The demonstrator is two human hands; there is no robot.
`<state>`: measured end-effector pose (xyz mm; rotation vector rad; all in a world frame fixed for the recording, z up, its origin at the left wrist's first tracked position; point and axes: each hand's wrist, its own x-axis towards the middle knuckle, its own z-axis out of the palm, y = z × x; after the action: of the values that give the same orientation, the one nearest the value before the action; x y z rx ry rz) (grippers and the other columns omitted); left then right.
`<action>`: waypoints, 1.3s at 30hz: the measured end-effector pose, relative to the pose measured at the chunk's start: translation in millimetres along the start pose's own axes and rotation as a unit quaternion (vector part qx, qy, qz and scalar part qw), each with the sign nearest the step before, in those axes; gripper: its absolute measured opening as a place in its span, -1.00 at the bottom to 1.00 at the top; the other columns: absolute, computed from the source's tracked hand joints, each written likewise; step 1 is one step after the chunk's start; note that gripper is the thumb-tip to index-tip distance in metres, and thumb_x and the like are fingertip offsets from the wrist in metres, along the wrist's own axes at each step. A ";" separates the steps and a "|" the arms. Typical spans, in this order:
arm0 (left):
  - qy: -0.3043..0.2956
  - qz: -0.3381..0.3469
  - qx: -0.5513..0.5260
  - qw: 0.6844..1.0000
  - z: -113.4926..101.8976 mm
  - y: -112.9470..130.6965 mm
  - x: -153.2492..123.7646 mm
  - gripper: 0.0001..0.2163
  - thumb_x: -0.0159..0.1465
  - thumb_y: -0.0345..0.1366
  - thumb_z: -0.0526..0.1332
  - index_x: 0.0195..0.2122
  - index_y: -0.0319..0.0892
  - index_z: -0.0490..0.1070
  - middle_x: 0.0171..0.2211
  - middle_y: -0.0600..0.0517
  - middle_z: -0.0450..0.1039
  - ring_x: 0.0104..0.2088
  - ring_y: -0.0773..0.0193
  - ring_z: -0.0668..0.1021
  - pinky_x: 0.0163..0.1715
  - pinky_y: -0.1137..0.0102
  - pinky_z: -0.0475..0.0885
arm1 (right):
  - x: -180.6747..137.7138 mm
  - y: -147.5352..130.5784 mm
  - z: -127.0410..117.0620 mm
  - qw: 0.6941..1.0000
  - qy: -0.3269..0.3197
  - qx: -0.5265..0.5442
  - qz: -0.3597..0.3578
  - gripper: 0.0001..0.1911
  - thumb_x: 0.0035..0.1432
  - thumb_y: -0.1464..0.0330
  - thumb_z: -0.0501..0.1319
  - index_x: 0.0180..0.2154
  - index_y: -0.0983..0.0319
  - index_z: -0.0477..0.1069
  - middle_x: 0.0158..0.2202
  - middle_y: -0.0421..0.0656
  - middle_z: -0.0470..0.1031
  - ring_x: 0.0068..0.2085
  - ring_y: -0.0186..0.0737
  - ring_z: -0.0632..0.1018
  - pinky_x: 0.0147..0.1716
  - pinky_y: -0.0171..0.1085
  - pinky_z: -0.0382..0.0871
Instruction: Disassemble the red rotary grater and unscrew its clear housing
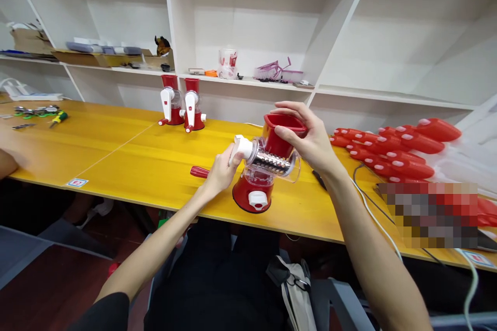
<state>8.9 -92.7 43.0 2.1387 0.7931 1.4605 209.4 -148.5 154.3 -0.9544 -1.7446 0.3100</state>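
A red and white rotary grater [254, 186] stands on the yellow table in front of me, with a shiny metal drum [272, 162] inside its clear housing. My left hand [223, 170] is closed around the white crank [241, 149] on the grater's left side. The crank's red handle [200, 171] points out to the left behind that hand. At the top, my right hand [306, 132] grips the rim of the red feed hopper [284, 128], thumb in front and fingers behind.
Two more rotary graters [169, 101] [193, 106] stand at the back left. Several red handled parts [399, 150] in plastic lie at the right, near cables [375, 217]. A yellow-green screwdriver [59, 118] lies far left. White shelves [252, 20] rise behind the table.
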 end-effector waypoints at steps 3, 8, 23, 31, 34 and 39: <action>0.001 0.002 0.006 1.000 0.5 -0.7 -0.6 -0.39 0.35 0.31 -0.16 -0.27 -0.17 0.32 -0.49 0.06 0.33 -0.51 0.31 0.34 -0.48 0.41 0.19 | 5.2 -4.5 -2.2 0.998 0.042 0.027 -0.039 -0.49 0.10 0.13 0.34 0.07 0.11 0.37 0.04 -0.16 0.51 0.07 -0.26 0.54 0.10 -0.21 0.49; -0.018 0.005 0.020 1.000 -4.1 -1.5 1.9 -0.38 0.36 0.30 -0.17 -0.24 -0.18 0.34 -0.49 0.06 0.35 -0.51 0.29 0.38 -0.48 0.41 0.19 | -3.0 -18.2 -25.9 0.961 0.227 -0.028 -0.159 -0.63 0.24 0.19 0.23 0.06 0.11 0.42 0.08 -0.19 0.48 0.14 -0.22 0.51 0.25 -0.13 0.39; -0.008 0.006 0.042 0.999 -28.9 -19.7 14.6 -0.35 0.30 0.37 -0.18 -0.35 -0.15 0.29 -0.55 0.08 0.32 -0.56 0.31 0.34 -0.51 0.39 0.17 | -84.1 80.6 -53.7 0.926 -0.081 -0.346 0.126 -0.43 0.19 -0.07 0.14 0.06 0.11 0.53 0.09 -0.04 0.45 0.08 -0.02 0.51 0.20 0.04 0.38; -0.059 -0.024 0.080 0.995 -47.8 -26.5 19.3 -0.31 0.36 0.30 -0.29 -0.41 -0.17 0.34 -0.53 0.03 0.44 -0.47 0.28 0.49 -0.44 0.42 0.24 | -89.7 100.6 -53.8 0.881 -0.191 -0.393 0.181 -0.41 0.28 -0.03 0.10 0.14 0.23 0.38 0.07 0.00 0.42 0.07 -0.20 0.47 0.16 -0.02 0.40; -0.046 -0.032 0.058 0.997 -46.7 -30.8 20.5 -0.33 0.37 0.29 -0.26 -0.38 -0.17 0.34 -0.51 0.03 0.44 -0.46 0.28 0.48 -0.45 0.42 0.26 | -91.7 105.7 -54.2 0.863 -0.206 -0.414 0.204 -0.39 0.29 -0.04 0.08 0.14 0.26 0.33 0.00 -0.03 0.43 -0.01 -0.28 0.48 0.08 -0.09 0.45; -0.018 -0.030 0.078 0.996 -47.8 -31.4 24.0 -0.38 0.37 0.29 -0.19 -0.34 -0.17 0.33 -0.47 0.05 0.40 -0.44 0.28 0.44 -0.41 0.39 0.28 | -93.6 107.9 -57.7 0.847 -0.227 -0.428 0.220 -0.33 0.24 -0.06 0.12 0.20 0.23 0.27 0.05 -0.02 0.39 0.04 -0.22 0.46 0.09 -0.07 0.44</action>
<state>-35.8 -51.9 56.5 2.2278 0.9774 1.3660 318.9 -160.6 46.6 -2.0853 -2.1134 0.0157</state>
